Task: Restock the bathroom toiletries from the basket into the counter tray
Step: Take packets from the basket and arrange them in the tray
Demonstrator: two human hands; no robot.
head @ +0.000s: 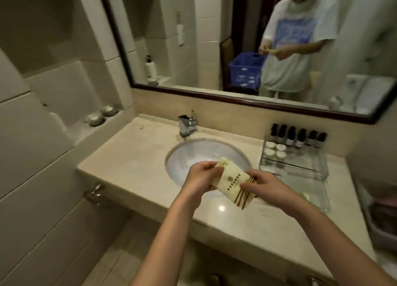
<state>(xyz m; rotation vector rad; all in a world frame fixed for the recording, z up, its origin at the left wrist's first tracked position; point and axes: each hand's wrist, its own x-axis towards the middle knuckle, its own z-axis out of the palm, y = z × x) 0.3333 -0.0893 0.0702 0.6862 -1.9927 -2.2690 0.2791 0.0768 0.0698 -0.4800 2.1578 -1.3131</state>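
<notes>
Two bare hands hold a cream toiletry packet [233, 179] above the sink [193, 152], just left of the clear counter tray [318, 171] where it belongs. The left hand [200, 175] curls its fingers round the packet's upper end, while the right hand [265, 183] pinches the brown-striped lower end between thumb and fingers. The two-ended grip keeps the flat sachet taut, probably so it can be straightened and turned label-up before it is laid down.

The tray sits on the counter [139, 152] to the right of the basin. Its far section is already stocked, with a row of dark-capped bottles [297, 135] along the back and round white lids [275, 149] in front of them. The near section holds only a pale item too blurred to name, so the packet's likely place is there. The blue basket [242, 70] shows only in the mirror, behind the person and well apart from the tray, so each restocking item probably means a turn away from the counter.
</notes>
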